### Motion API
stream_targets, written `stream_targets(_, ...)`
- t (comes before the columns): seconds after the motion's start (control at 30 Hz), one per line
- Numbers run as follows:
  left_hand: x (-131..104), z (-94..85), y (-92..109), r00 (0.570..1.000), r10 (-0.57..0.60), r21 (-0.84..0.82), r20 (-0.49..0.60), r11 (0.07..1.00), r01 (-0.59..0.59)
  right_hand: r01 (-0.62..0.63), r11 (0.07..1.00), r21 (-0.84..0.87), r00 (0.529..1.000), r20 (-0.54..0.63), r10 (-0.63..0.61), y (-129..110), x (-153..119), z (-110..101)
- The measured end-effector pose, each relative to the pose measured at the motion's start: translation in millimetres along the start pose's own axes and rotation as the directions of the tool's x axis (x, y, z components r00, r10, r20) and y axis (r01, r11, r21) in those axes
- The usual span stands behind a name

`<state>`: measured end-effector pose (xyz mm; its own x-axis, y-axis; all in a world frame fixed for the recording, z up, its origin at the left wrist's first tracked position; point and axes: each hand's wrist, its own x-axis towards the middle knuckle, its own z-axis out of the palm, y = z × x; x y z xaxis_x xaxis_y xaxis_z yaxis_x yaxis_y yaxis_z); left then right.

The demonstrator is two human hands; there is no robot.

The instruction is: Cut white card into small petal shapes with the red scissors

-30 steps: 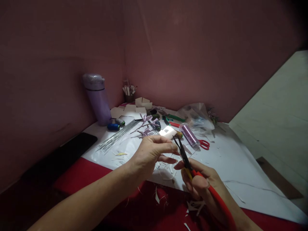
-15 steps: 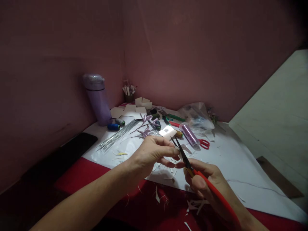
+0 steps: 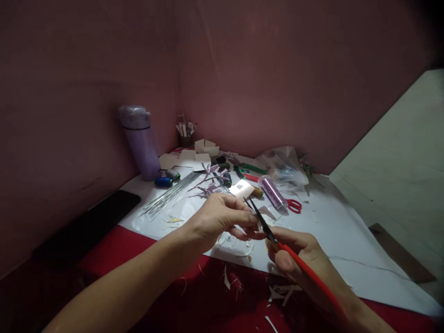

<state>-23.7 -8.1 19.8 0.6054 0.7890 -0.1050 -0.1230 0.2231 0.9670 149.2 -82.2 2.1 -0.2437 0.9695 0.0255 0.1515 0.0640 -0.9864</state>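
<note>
My right hand point(image 3: 294, 252) is closed round a pair of scissors point(image 3: 265, 224) with long red handles and dark blades. The blades are slightly parted and point up and to the left, close by my left fingertips. My left hand point(image 3: 231, 215) pinches a small pale piece point(image 3: 259, 225), thin like paper and mostly hidden by the fingers and blades. Beyond the hands lie a lilac flower sprig point(image 3: 210, 178) and a white card point(image 3: 242, 189). Pale scraps point(image 3: 234, 243) are scattered under my left hand.
A purple bottle point(image 3: 140, 143) stands at the left, near a bundle of wires point(image 3: 169, 194) and a blue thread spool point(image 3: 163, 182). Toward the right are a glitter-purple roll point(image 3: 273, 193), red-handled scissors point(image 3: 294, 206) and a plastic bag point(image 3: 284, 166). Paper offcuts point(image 3: 284, 292) lie on red cloth.
The scissors and my right hand have shifted slightly, with the blade tips a little further left. My left hand has risen a touch and still pinches the pale piece.
</note>
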Motion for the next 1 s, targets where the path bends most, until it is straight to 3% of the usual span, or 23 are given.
stream_targets(0.57,1.2,0.4,0.8,1.000,-0.011,0.020,-0.019,1.000,0.011,0.030,1.000,0.006,1.000,0.006,-0.030,8.1,0.6,-2.9)
stream_targets(0.83,2.5,-1.7,2.1,0.999,0.043,-0.018,0.005,0.999,-0.043,0.047,0.994,-0.097,0.998,0.050,-0.042,4.3,-0.1,-5.9)
stream_targets(1.0,2.6,-2.9,1.5,0.998,0.063,0.003,-0.001,0.998,-0.063,0.027,0.995,-0.098,1.000,0.015,-0.026,5.8,-0.1,-3.5)
